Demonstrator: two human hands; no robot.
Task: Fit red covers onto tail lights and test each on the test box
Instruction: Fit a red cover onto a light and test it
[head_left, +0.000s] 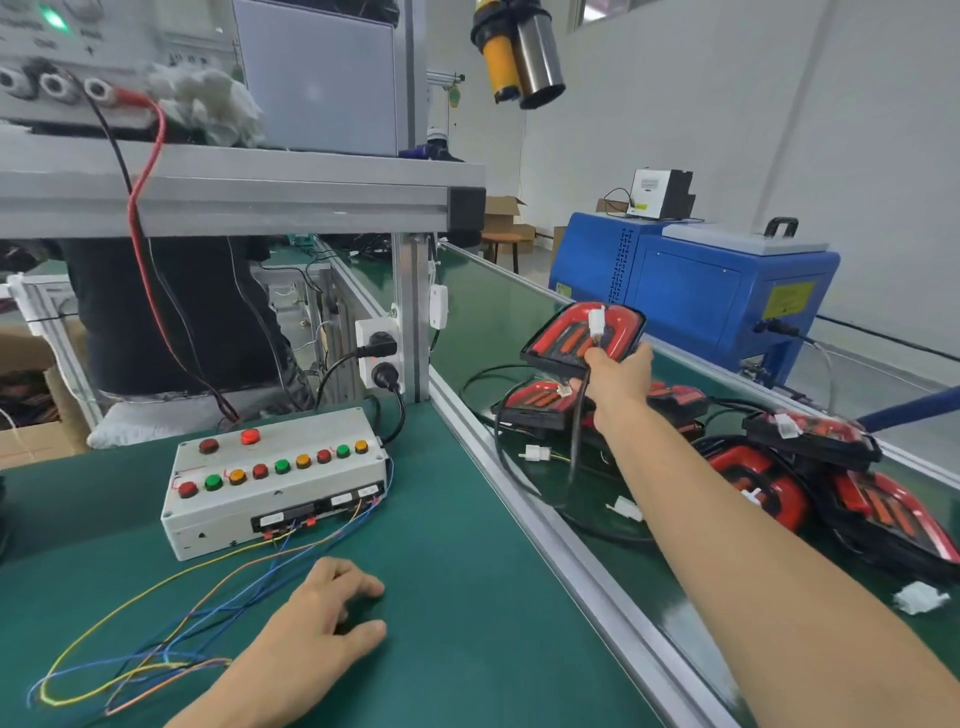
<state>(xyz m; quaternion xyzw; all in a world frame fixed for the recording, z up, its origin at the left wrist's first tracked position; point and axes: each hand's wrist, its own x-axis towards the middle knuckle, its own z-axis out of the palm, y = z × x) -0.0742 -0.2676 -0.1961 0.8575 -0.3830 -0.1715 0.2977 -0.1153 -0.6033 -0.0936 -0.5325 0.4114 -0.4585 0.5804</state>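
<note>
My right hand (618, 376) reaches out over the conveyor belt and grips a red-covered tail light (569, 332) by its near edge, lifted above the belt and tilted, with its black cable and white connector hanging. Several more red tail lights (758, 480) lie on the belt around my forearm. The grey test box (275, 480) with rows of red, green and amber buttons stands on the green mat to the left. Near the box's loose coloured wires (156, 660), my left hand (322, 618) rests on the mat and holds nothing.
An aluminium rail (524, 499) separates the mat from the belt. A power strip (379, 353) hangs on the upright post. A shelf overhead carries a power supply (62, 62). A blue machine (696, 291) stands beyond the belt.
</note>
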